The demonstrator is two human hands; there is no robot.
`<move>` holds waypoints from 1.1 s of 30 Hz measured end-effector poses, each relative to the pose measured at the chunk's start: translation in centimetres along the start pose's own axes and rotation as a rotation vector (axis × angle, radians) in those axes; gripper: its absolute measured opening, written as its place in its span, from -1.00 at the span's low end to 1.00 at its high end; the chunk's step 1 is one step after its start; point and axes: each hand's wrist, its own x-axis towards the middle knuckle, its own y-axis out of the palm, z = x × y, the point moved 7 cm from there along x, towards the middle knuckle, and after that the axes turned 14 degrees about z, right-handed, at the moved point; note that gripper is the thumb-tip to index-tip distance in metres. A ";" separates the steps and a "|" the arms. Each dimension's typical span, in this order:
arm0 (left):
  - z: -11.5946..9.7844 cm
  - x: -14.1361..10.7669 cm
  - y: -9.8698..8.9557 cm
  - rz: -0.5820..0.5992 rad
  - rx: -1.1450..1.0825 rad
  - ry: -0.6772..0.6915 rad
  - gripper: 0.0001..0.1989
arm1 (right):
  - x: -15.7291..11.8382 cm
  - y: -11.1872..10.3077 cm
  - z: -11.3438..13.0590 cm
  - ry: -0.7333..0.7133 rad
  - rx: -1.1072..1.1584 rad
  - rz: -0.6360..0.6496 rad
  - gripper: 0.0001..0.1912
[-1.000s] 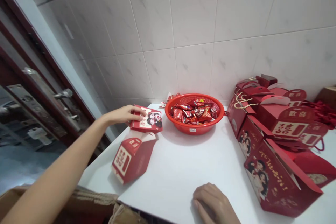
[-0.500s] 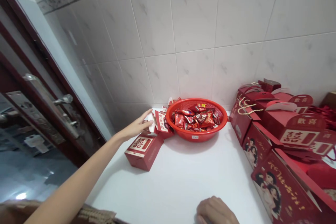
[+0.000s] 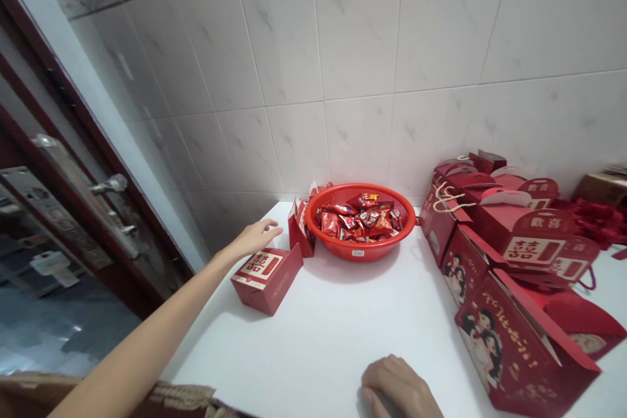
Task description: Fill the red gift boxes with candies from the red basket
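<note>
My left hand (image 3: 257,237) is stretched over the back end of a red gift box (image 3: 267,281) lying on its side, a white panel with red characters facing up. Its thumb and fingers are apart with nothing between them; whether they touch the box I cannot tell. Just beyond, a second red box (image 3: 300,228) stands against a red plastic basket (image 3: 362,252) full of red-wrapped snack packets (image 3: 360,219). Near the front edge my right hand (image 3: 400,386) rests on the white table (image 3: 337,333), fingers curled in and apparently holding nothing.
Several red gift boxes (image 3: 519,339) with handles crowd the table's right side, some with open tops. A tiled wall (image 3: 357,137) runs behind. At lower left is a brown cardboard edge (image 3: 181,398), and a door with a metal handle (image 3: 110,184) is on the left.
My left hand has come off the white flap of the box by the basket and drawn back slightly. That box now stands more upright. My right hand stays on the table.
</note>
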 end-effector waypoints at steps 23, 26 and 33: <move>-11.3 -6.7 9.1 0.371 -0.611 0.475 -0.54 | 6.6 -9.6 1.7 0.200 0.285 -0.055 -0.59; -12.1 -6.3 11.2 0.344 -0.628 0.476 -0.54 | 7.0 -10.2 1.3 0.213 0.231 -0.074 -0.63; -11.2 -5.9 12.7 0.431 -0.706 0.392 -0.62 | 7.4 -11.5 1.6 0.120 0.148 -0.057 -0.71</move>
